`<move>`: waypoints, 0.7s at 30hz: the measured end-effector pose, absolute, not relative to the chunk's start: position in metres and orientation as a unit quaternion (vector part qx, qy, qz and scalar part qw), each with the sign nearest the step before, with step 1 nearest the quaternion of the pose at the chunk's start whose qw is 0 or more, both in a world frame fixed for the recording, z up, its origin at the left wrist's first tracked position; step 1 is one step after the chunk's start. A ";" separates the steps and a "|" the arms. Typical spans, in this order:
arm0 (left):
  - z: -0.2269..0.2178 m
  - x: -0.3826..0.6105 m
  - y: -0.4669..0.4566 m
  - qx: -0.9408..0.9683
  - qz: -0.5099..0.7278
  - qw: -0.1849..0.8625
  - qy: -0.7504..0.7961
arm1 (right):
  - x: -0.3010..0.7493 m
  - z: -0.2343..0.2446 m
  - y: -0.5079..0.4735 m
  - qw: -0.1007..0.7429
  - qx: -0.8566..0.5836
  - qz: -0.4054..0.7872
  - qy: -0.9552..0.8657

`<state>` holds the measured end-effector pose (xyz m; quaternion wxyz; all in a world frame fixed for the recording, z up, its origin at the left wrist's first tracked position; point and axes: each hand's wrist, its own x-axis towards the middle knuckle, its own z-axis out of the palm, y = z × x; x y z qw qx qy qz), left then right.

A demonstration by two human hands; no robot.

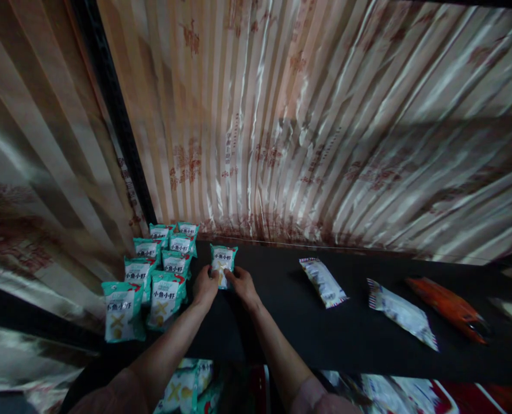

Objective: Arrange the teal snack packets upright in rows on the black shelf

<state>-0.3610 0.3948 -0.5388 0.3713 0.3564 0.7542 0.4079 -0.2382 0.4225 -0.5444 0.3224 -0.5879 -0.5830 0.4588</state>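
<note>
A teal-and-white snack bag (223, 260) stands upright on the black shelf (273, 299), and both my hands grip its lower sides. My left hand (206, 285) is closed on its left edge, the thumb on the front. On the opposite edge my right hand (242, 285) holds it the same way, thumb pressed to the front. Just left of my left hand, matching bags stand in two rows running back toward the wall; the nearest are one bag (164, 302) by my forearm and another bag (122, 313) at the far left.
To the right lie two white-and-blue packets (323, 282) and an orange package (447, 307). Below the shelf's front edge, more teal bags (182, 388) and white packets (385, 394) sit in red containers. A printed, pleated sheet (260, 144) backs the shelf; a black post (118, 115) rises at left.
</note>
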 end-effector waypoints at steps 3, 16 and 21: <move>-0.540 -0.364 0.400 0.365 0.389 0.362 0.765 | -0.241 -0.547 0.428 0.315 -0.594 0.448 -0.589; -0.540 -0.371 0.421 0.376 0.371 0.325 0.785 | -0.255 -0.556 0.452 0.297 -0.612 0.405 -0.611; -0.535 -0.369 0.423 0.383 0.374 0.288 0.794 | -0.260 -0.554 0.459 0.299 -0.600 0.407 -0.620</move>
